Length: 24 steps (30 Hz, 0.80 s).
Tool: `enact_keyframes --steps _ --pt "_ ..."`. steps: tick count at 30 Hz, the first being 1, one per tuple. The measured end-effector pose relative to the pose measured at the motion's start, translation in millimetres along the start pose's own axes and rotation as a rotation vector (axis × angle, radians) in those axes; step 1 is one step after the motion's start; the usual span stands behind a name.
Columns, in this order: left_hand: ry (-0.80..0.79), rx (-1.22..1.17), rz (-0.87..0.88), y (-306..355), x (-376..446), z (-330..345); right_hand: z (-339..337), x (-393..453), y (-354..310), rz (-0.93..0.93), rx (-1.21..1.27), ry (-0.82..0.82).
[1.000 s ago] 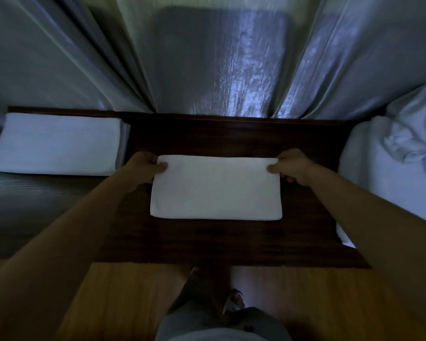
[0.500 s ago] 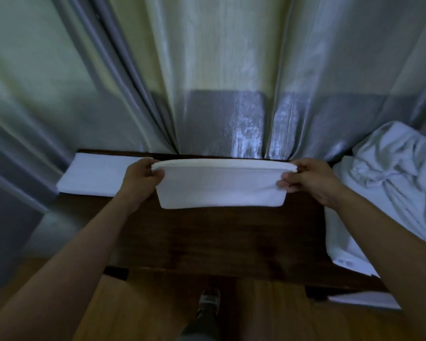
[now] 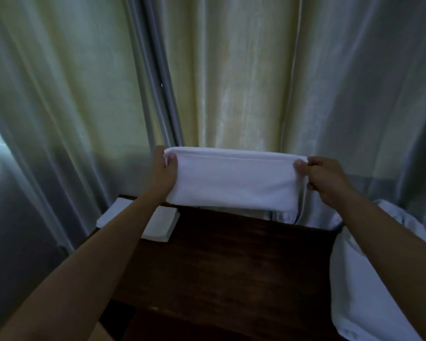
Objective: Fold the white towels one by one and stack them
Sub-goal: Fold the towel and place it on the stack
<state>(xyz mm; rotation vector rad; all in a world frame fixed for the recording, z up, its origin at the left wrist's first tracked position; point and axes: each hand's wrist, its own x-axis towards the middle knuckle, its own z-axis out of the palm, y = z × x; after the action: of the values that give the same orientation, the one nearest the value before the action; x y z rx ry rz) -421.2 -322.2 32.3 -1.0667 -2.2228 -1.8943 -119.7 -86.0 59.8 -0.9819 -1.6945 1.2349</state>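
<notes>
Up it comes! The left hand and right hand pinch the folded towel by its ends, now lifted off the desk; the stack waits at 9 o'clock, so stacking looks next.

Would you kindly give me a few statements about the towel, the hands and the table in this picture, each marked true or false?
1. The folded towel is held in the air, off the dark wooden table. True.
2. Only the left hand grips the towel. False: the right hand pinches its other top corner as well.
3. A stack of folded towels lies at the table's far left. True.
4. The heap of unfolded white cloth lies on the left of the table. False: it lies at the right edge.
5. A bare wall stands behind the table. False: curtains hang there.
</notes>
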Motion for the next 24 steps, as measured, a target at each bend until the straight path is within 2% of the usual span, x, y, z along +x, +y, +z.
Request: enact_keyframes --steps 5,10,13,18,24 --pt "0.045 0.049 0.063 25.5 14.9 -4.4 32.7 5.3 -33.2 -0.234 -0.072 0.24" --pt "0.221 0.072 0.076 46.5 22.4 -0.9 66.9 6.4 -56.6 -0.213 -0.128 0.4" --pt "0.297 0.087 0.111 50.7 25.5 -4.2 76.2 7.5 -65.0 -0.269 -0.187 0.482" --pt "0.387 0.087 0.119 48.8 28.8 -9.5 84.2 10.9 -67.2 -0.337 -0.216 0.539" --pt "0.39 0.112 0.109 37.6 32.8 -23.8 98.9 11.4 -62.2 -0.33 -0.211 0.489"
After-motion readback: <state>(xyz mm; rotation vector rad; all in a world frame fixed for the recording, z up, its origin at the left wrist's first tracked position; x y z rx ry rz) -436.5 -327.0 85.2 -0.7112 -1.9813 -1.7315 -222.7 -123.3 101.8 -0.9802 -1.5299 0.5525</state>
